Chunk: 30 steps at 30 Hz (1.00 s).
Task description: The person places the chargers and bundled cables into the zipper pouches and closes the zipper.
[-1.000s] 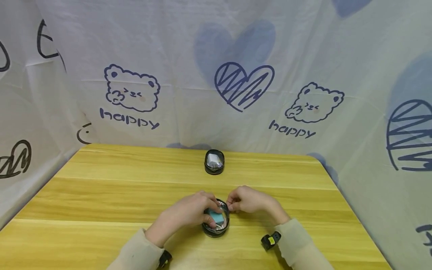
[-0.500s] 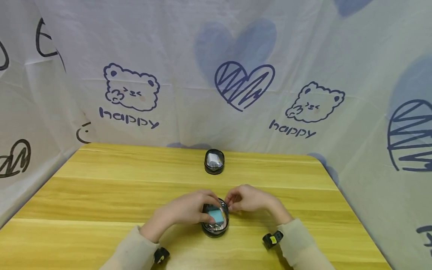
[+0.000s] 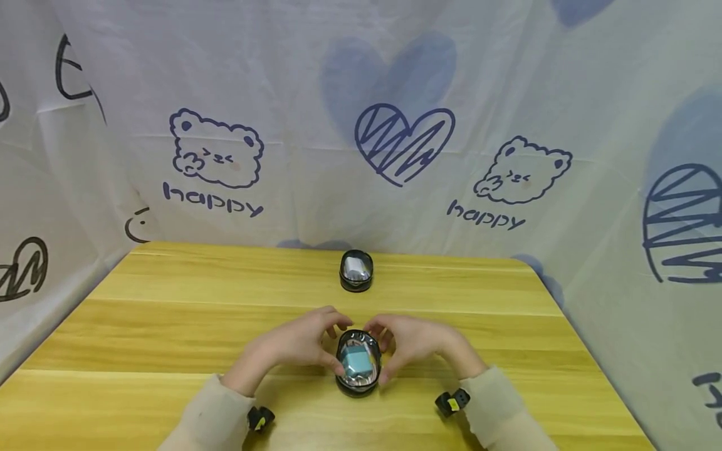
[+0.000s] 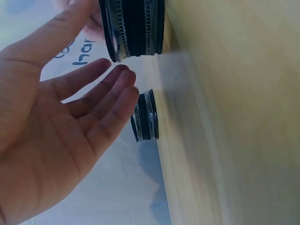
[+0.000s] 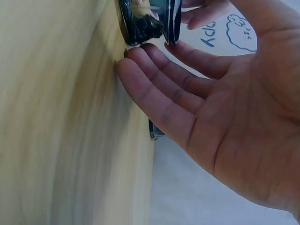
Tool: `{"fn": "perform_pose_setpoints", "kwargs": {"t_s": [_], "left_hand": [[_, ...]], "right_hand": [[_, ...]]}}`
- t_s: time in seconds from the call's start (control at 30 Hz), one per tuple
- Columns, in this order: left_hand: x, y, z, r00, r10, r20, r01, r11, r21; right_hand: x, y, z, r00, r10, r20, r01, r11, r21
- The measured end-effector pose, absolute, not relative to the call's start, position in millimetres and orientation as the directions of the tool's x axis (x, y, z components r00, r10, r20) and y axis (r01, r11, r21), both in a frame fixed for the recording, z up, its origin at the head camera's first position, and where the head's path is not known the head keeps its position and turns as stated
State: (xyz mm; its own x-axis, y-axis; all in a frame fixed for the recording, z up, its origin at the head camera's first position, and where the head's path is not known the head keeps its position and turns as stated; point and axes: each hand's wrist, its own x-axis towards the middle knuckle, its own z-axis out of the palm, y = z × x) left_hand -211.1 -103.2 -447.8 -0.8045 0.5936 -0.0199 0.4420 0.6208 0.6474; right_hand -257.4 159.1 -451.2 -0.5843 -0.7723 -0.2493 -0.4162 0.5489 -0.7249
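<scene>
A small oval zip case (image 3: 359,363) with a black rim and clear top lies on the table, a turquoise block showing inside it. On its left is my left hand (image 3: 299,338), fingers loosely curved, the thumb tip at the case's edge. My right hand (image 3: 423,344) curves about the right side, thumb at the near right edge. In the left wrist view the case's zipper side (image 4: 133,28) is above the spread fingers. The right wrist view shows a gap between the case's rims (image 5: 147,21), with contents visible; the right fingertips lie at or just under it.
Behind, near the table's far edge, stands a second similar case (image 3: 356,270) with a pale item inside. The wooden table (image 3: 169,351) meets a white printed cloth (image 3: 304,188) at the back. Black wrist devices (image 3: 452,402) sit at both cuffs.
My left hand has lifted its fingers off the clear top and moved to the left side. The right hand has loosened its pinch at the right edge and spread around that side.
</scene>
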Motion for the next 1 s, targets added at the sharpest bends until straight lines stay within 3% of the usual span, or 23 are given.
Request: {"fn": "perform_pose_setpoints", "kwargs": {"t_s": [0.5, 0.8, 1.0], "left_hand": [[-208, -100, -452, -0.799, 0.596, -0.085, 0.390, 0.620, 0.681], [-214, -109, -455, -0.816, 0.577, -0.045, 0.367, 0.576, 0.730], [-222, -121, -466, -0.844, 0.537, -0.011, 0.324, 0.525, 0.787]], "right_hand": [[-253, 151, -457, -0.566, -0.801, -0.195, -0.485, 0.515, -0.707], [-257, 149, -457, -0.636, -0.759, -0.138, -0.477, 0.527, -0.703], [-266, 141, -469, -0.678, -0.728, -0.102, -0.421, 0.499, -0.757]]}}
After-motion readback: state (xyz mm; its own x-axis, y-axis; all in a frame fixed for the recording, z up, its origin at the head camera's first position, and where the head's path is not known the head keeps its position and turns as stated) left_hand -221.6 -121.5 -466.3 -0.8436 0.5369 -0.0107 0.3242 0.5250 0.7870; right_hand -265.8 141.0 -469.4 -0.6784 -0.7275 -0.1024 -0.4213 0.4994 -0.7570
